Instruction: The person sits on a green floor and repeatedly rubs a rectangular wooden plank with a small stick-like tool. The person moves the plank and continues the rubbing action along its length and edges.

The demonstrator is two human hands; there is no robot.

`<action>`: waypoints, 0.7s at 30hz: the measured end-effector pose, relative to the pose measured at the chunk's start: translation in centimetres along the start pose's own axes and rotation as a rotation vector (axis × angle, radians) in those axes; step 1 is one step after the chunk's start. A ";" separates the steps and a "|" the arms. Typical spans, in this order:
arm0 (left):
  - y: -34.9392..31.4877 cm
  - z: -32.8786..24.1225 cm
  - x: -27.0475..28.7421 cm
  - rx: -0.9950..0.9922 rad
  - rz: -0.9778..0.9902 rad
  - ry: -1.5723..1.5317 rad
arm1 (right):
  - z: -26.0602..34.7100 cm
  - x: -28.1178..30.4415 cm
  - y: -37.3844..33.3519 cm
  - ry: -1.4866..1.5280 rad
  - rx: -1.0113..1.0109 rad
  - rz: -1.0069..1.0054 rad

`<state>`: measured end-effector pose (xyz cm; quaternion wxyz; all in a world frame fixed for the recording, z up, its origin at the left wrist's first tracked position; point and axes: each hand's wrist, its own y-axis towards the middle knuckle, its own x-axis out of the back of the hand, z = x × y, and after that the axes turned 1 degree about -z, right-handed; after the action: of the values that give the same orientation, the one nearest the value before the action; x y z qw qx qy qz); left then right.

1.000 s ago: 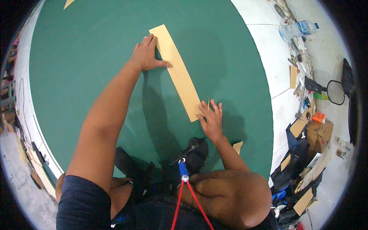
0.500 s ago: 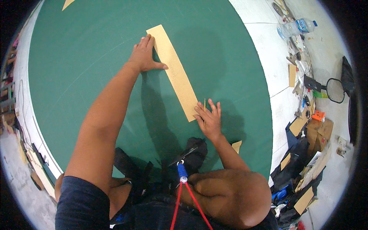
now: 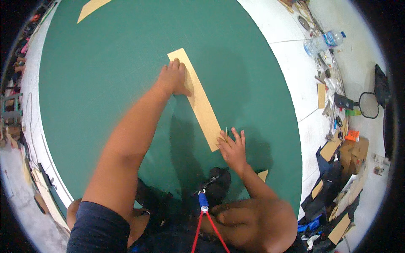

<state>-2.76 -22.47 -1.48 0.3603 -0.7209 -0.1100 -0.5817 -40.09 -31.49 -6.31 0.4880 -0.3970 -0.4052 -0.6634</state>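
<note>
A long, narrow tan cardboard strip (image 3: 204,107) lies slantwise on a green fabric sheet (image 3: 101,97). Near the strip's far end, my left hand (image 3: 174,79) rests on its left side, fingers stretched forward and thumb spread toward me. My right hand (image 3: 234,152) is at the near end, its fingertips touching the right edge. Between the fingers of that hand is a thin, yellowish stick (image 3: 226,135), pointing away from me; its lower part is hidden by the hand.
Another tan piece (image 3: 90,9) lies at the far left of the sheet, and a small one (image 3: 263,175) beside my right forearm. White tiles (image 3: 282,55) border the sheet. Along the right wall are a plastic bottle (image 3: 324,43), tools, a cardboard box (image 3: 353,152) and scraps.
The whole scene sits lower in the picture. My left hand has shifted right, farther onto the strip, and its thumb has come closer in. My right hand keeps its place at the near end.
</note>
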 end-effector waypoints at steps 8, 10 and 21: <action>-0.1 -2.8 0.8 0.106 0.051 0.028 | -0.3 1.1 0.4 0.085 -0.070 0.056; -0.3 -2.9 1.5 0.118 0.079 0.048 | -0.9 1.6 1.2 0.145 -0.130 0.122; 0.8 -4.4 1.9 0.143 0.130 0.095 | -5.8 0.1 28.5 0.468 0.029 -0.119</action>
<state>-5.08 -26.36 0.21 0.4528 -0.6704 -0.0870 -0.5813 -13.31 -42.51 -3.99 0.5342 -0.2008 -0.3130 -0.7592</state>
